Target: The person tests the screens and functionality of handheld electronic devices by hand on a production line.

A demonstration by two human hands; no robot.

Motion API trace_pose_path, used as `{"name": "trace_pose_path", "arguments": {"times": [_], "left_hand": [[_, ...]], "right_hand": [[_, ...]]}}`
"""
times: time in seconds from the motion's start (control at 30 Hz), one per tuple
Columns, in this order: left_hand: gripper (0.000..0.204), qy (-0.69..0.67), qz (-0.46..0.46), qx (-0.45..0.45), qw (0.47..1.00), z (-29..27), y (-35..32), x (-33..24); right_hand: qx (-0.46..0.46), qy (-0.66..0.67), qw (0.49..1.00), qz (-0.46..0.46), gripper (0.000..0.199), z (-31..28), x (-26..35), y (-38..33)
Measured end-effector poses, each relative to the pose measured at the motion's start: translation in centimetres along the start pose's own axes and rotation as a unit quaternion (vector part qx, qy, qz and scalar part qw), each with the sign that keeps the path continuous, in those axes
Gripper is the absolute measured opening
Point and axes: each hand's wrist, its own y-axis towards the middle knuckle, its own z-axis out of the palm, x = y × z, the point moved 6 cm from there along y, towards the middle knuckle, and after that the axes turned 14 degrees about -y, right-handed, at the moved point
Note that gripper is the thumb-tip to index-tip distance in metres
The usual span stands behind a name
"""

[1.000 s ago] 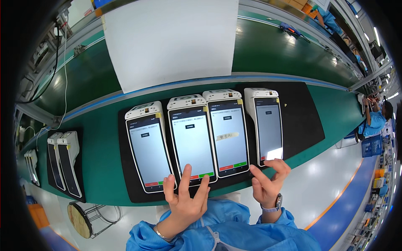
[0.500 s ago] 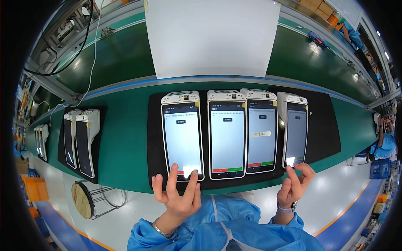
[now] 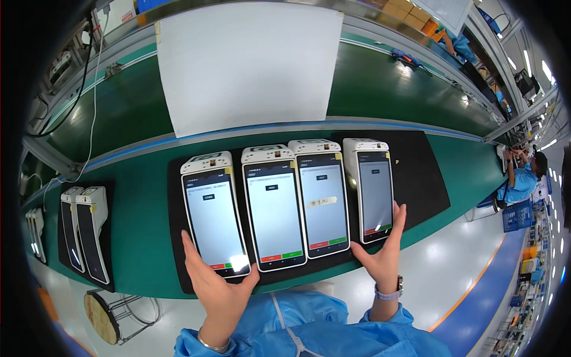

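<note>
Four white handheld payment terminals with lit screens stand in a row on a black mat (image 3: pixel 416 178). My left hand (image 3: pixel 220 291) spans the lower end of the leftmost terminal (image 3: pixel 217 223), fingers along its left edge and thumb at its lower right corner. My right hand (image 3: pixel 383 256) spans the lower end of the rightmost terminal (image 3: pixel 376 193), thumb by its lower left corner and fingers along its right edge. Between them are a second terminal (image 3: pixel 275 217) and a third terminal (image 3: pixel 324 223), which has a pale label on its screen. Neither hand touches these two.
Two dark-screened terminals (image 3: pixel 89 238) lie on another mat at the left, with more terminals (image 3: pixel 35 235) beyond. A white board (image 3: pixel 250 65) stands behind the row. A round stool (image 3: pixel 101 317) is below the bench at left. A co-worker (image 3: pixel 520 178) sits far right.
My hands have left the lower screens of the two outer terminals and now span their sides. The view has swung, shifting the row leftward. The outer screens' glare has moved.
</note>
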Motion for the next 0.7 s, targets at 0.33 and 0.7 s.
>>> {"name": "trace_pose_path", "arguments": {"times": [0.33,0.7], "left_hand": [[0.107,-0.380,-0.154,-0.043,0.911,-2.0,0.4,4.1],[0.084,-0.534,-0.192,-0.103,0.817,-3.1,1.2,5.7]], "right_hand": [[-0.059,0.299,0.943,0.136,0.105,-0.9,-4.8,0.9],[-0.047,0.016,0.998,0.041,0.113,-1.1,-1.8,1.1]]}}
